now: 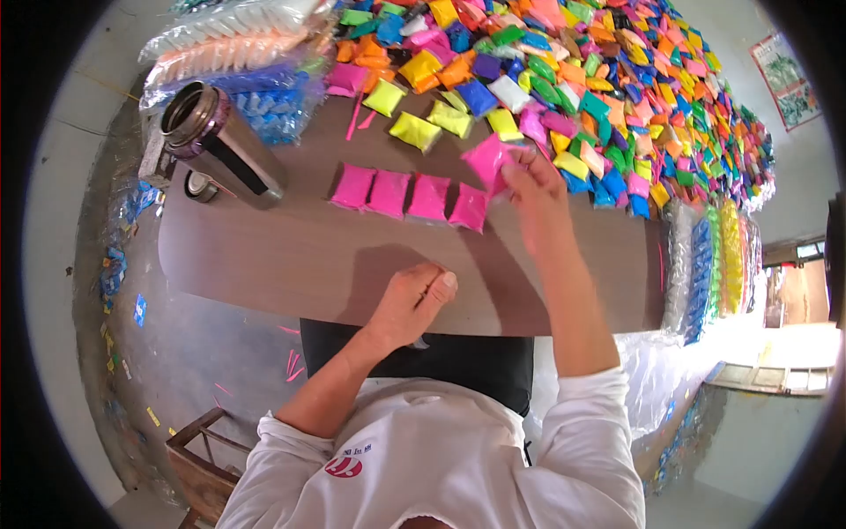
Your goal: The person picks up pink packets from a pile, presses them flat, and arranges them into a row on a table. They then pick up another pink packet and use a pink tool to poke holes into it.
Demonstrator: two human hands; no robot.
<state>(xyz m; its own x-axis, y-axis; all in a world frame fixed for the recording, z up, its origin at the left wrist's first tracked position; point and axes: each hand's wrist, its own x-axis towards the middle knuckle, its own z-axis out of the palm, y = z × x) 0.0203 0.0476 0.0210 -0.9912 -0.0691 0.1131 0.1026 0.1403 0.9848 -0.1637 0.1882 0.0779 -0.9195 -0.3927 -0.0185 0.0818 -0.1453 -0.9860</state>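
Note:
My right hand (536,181) pinches a bright pink packet (487,162) by its right side, held just above the table. Below and left of it, several pink packets (386,192) lie side by side in a slightly slanting row. My left hand (414,301) is closed in a fist over the table's near edge, its thumb laid on top. Whatever that fist may hold is hidden; a small greyish shape (420,342) shows just beneath it. Yellow packets (415,131) lie loose behind the pink row.
A large heap of multicoloured packets (608,97) covers the table's back and right. An uncapped steel flask (231,145) stands at left beside its lid (200,186). Bagged packet strips (238,53) are stacked behind it; more strips (701,264) hang at right. A wooden stool (207,458) stands lower left.

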